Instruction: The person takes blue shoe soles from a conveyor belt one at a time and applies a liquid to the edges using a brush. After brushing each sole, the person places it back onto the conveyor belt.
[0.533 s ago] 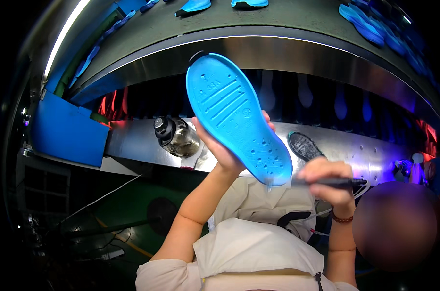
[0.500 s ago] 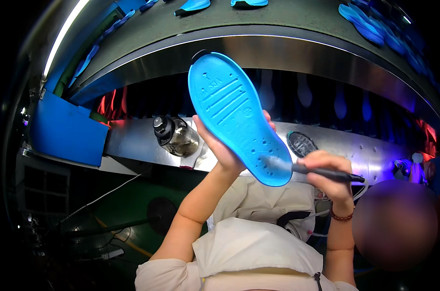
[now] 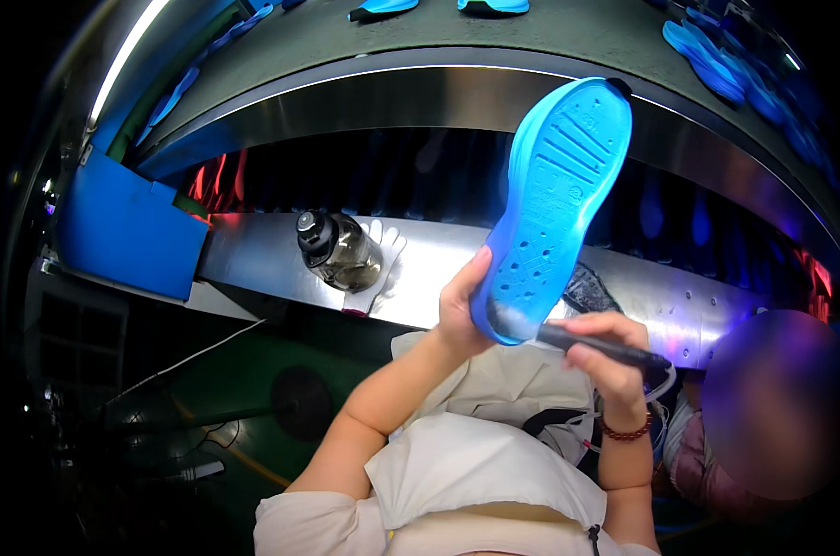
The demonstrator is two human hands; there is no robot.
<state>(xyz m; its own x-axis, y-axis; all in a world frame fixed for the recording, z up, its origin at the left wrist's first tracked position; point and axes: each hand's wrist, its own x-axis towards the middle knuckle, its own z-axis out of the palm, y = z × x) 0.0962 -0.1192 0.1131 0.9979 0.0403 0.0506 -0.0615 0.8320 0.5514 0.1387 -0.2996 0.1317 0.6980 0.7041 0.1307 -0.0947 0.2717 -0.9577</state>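
My left hand (image 3: 464, 313) grips a bright blue shoe sole (image 3: 559, 204) by its lower left edge. The sole is tilted up, its grooved and pitted inner face toward me; a black patch marks the far tip. Between the fingers of my right hand (image 3: 614, 375) is a brush (image 3: 568, 340) with a dark handle and a thin pale tube at its rear end. Its pale bristles touch the sole's near end, where a whitish smear shows. Partly hidden behind the sole, a dark oval pad or dish (image 3: 590, 289) lies on the metal bench (image 3: 438, 243).
A clear bottle with a black cap (image 3: 344, 258) stands on the bench by a white glove (image 3: 389, 248). Beyond runs a dark green belt (image 3: 494, 35) carrying blue soles (image 3: 702, 57). A blue box (image 3: 128, 232) is at left. Another person (image 3: 693, 463) is close at right.
The sole has swung to the right and turned, its far tip now leaning right. My left hand holds it nearer the close end. The brush has shifted left and slightly down to that end.
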